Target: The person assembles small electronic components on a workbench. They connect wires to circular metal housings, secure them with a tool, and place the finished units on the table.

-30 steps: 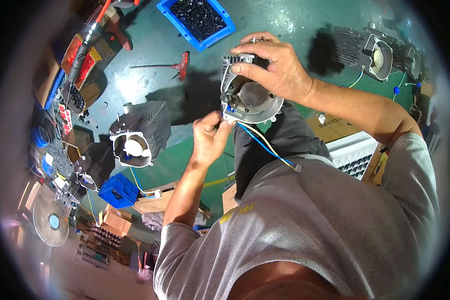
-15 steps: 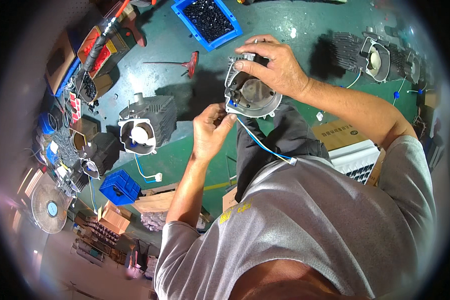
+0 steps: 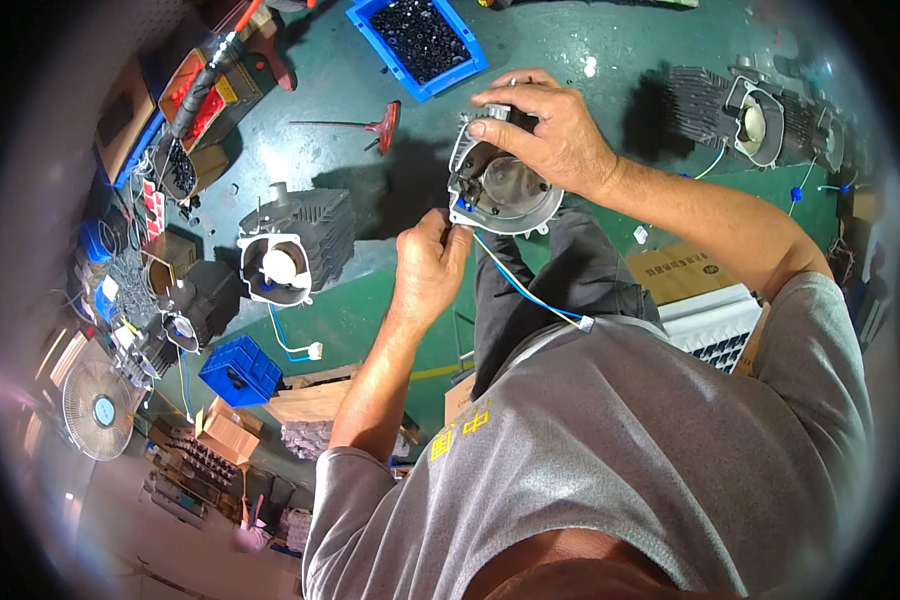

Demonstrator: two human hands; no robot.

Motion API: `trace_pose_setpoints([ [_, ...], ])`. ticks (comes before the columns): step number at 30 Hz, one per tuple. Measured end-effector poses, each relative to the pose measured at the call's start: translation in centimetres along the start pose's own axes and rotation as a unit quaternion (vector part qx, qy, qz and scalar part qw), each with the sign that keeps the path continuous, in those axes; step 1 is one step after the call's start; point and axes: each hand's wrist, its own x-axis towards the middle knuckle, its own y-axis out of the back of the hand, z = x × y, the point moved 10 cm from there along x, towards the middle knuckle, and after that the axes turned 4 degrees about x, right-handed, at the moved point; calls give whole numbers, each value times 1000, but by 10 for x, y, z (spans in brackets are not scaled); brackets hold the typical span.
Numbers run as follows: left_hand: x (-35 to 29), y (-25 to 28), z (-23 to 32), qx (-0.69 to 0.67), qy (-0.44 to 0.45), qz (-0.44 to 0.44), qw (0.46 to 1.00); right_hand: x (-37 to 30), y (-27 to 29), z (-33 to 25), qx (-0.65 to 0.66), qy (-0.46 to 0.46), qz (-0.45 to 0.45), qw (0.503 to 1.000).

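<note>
My right hand (image 3: 550, 130) grips the top of a round grey metal motor housing (image 3: 500, 195) held above the green table (image 3: 350, 290). My left hand (image 3: 428, 265) is closed at the housing's lower left edge, pinching something small where the wires leave it. A blue and white wire pair (image 3: 525, 285) runs from the housing down to a white connector (image 3: 585, 323) near my shirt.
A finned dark motor body with a white fan end (image 3: 295, 250) lies left of my hands. A red-handled T-wrench (image 3: 365, 125) and a blue tray of black small parts (image 3: 420, 40) lie farther away. More finned motors (image 3: 750, 115) sit at the right. Boxes and parts crowd the left edge.
Both hands stay on the housing. My left hand has shifted slightly at its lower edge. The view has moved a little, so everything sits higher in the picture.
</note>
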Motion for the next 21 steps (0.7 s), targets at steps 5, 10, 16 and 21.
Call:
trace_pose_setpoints([
  [5,4,-9,-12,-100,68,-81,989,-2,3,-1,1,-3,15,1000],
  [10,3,-30,-22,-339,77,-202,915,2,4,2,17,-18,-2,1000],
  [16,9,-47,-39,-409,61,-272,869,-1,-3,1,18,-21,-11,1000],
  [21,11,-22,-17,-172,-31,-138,975,3,0,3,1,1,11,1000],
])
